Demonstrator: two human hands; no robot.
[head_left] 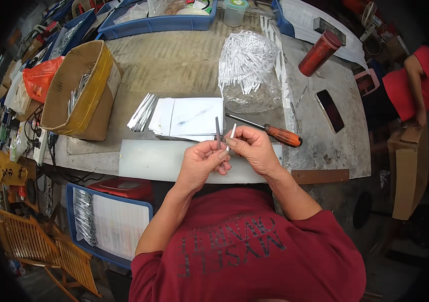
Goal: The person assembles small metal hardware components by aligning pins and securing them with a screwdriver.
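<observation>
I'm watching the left hand [207,160] pinching a dark strip [218,127] | right hand [255,149] pinching a white strip [233,131] | both strips sitting close together near the paper stack [197,117] | I'm judging this as aligning | next move probably needing steady fingertips

Looks cluttered and workshop-like, with a wide, stained grey worktable [174,60] stretching across the middle. Has slatted wooden chairs [25,236] at near left, apart from the worktable. Includes a dim grey floor [333,202] at near right. Appears brighter over the worktable.
</observation>
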